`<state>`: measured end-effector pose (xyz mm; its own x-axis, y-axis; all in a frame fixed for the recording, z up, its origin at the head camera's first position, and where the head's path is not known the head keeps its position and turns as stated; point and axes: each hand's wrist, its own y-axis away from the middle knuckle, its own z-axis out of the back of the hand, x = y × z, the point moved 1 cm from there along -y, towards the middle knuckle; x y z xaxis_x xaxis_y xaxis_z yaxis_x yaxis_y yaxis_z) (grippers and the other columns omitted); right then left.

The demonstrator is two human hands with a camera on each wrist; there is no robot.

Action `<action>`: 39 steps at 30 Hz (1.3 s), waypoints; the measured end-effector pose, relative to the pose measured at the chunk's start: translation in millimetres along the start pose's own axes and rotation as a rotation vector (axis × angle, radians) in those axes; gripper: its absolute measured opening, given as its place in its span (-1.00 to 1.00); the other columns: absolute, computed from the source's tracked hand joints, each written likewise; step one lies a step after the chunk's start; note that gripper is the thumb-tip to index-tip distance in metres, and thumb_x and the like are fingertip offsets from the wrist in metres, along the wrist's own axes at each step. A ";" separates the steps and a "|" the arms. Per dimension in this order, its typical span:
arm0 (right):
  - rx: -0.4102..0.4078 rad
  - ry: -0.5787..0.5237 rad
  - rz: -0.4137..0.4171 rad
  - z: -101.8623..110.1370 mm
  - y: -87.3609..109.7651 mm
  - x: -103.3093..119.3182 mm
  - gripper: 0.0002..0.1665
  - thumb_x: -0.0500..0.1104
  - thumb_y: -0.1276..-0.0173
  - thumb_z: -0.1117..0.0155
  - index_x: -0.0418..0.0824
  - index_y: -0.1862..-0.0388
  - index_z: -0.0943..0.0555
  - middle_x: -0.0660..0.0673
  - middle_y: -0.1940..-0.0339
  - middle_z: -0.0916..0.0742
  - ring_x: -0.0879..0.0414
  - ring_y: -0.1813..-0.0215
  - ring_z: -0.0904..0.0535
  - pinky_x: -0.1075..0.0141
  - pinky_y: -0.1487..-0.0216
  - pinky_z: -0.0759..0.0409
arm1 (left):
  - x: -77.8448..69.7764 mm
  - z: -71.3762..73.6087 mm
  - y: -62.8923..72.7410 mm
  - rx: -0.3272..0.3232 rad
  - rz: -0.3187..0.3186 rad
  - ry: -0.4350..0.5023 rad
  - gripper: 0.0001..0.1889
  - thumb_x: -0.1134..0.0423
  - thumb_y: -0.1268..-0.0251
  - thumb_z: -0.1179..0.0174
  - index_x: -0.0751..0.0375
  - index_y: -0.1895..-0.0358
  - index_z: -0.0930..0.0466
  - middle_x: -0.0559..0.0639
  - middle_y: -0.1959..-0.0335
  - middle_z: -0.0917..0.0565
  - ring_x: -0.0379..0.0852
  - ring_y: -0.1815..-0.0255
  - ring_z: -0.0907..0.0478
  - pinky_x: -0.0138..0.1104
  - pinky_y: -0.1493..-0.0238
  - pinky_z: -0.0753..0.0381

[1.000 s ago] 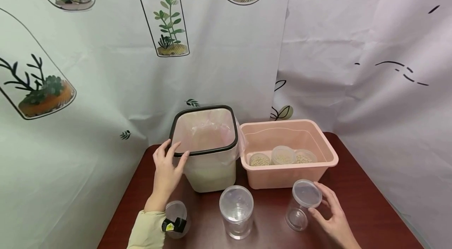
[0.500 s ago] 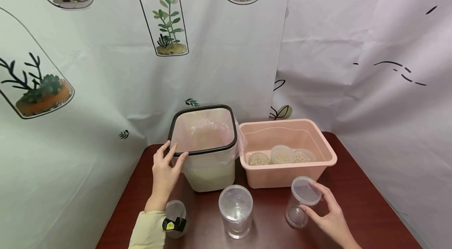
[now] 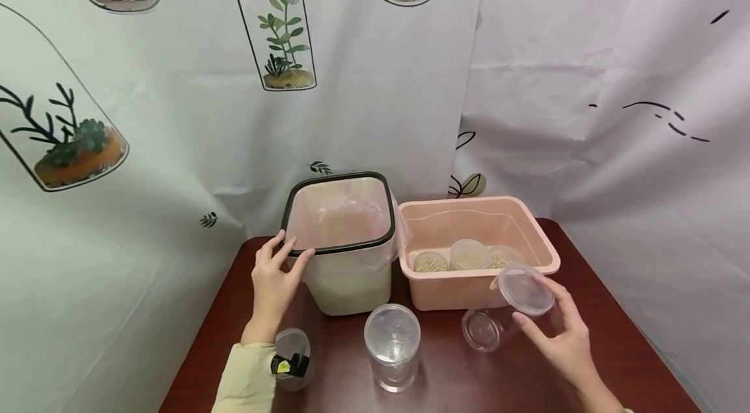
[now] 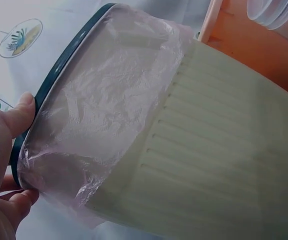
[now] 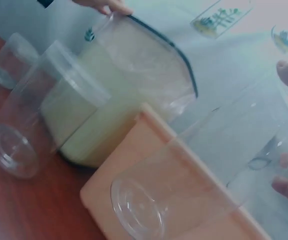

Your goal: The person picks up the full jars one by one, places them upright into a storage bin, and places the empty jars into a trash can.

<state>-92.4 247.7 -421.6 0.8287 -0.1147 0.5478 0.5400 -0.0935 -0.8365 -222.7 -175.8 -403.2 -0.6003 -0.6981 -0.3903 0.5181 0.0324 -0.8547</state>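
- The left hand and the right hand are well apart, each with a hold of its own.
- The left hand pinches the black rim of a pale green, square-mouthed plastic bin at its near left corner, the rim between thumb and fingers.
- The right hand grips a clear, round plastic jar near its frosted lid, thumb on one side and fingers on the other.
- That jar is tilted, lid end toward the hand and base toward the left, in front of a pink rectangular plastic tub; whether the base touches the table is hard to tell.
- A thin pinkish plastic liner lines the bin and folds down outside it.
- The tub stands just beside the bin, with three round clear containers of pale, bean-like pieces in a row inside.
- A tall clear lidded jar stands upright between the hands on the dark red table.
- A shorter clear container stands near the left forearm, partly hidden by a black wrist device on the pale yellow sleeve.
- Behind hangs a white cloth printed with plants.
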 end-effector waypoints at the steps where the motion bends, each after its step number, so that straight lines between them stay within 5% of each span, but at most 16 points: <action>1: -0.010 -0.044 0.013 0.8 -2.4 -1.5 -0.23 -0.67 0.09 -0.30 -0.76 -0.14 -0.19 -0.49 -0.15 -0.41 -0.02 -0.21 -0.41 0.40 -0.15 -0.35 | 0.1 -0.2 -0.6 -0.002 -0.002 0.002 -0.53 0.32 0.22 -0.49 0.45 0.13 -0.65 0.34 -0.03 -0.53 0.22 0.10 -0.44 -0.06 0.28 -0.40; 9: -0.062 -0.192 0.063 2.1 -29.1 -4.9 -0.25 -0.68 0.04 -0.24 -0.75 -0.16 -0.17 -0.52 -0.14 -0.40 -0.11 -0.11 -0.46 0.35 -0.05 -0.45 | 0.8 -2.0 -9.2 0.041 0.006 -0.014 -0.57 0.28 0.18 -0.48 0.43 0.16 -0.67 0.35 -0.05 -0.53 0.22 0.09 -0.45 -0.03 0.26 -0.45; 23: -0.078 -0.141 0.108 -21.7 -77.2 -3.7 -0.20 -0.56 0.05 -0.38 -0.66 -0.18 -0.23 -0.47 -0.16 -0.39 -0.14 -0.09 -0.45 0.34 -0.02 -0.47 | -0.3 -0.8 -3.0 0.051 0.047 -0.027 -0.57 0.26 0.18 -0.49 0.43 0.17 -0.67 0.34 -0.05 -0.54 0.22 0.01 -0.46 -0.03 0.23 -0.50; 39: -0.153 -0.173 0.245 -83.8 -132.4 10.0 -0.13 -0.27 0.02 -0.51 -0.62 -0.14 -0.24 -0.45 -0.14 -0.42 -0.25 -0.08 -0.46 0.18 -0.04 -0.48 | -0.6 3.6 -1.3 0.031 0.054 -0.002 -0.55 0.29 0.21 -0.50 0.41 0.15 -0.66 0.31 -0.08 -0.53 0.21 -0.06 -0.45 0.02 0.09 -0.48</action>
<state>-167.9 176.1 -304.0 0.9510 0.0161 0.3087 0.3038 -0.2323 -0.9240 -220.8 -178.0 -400.7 -0.5699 -0.6972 -0.4350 0.5685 0.0477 -0.8213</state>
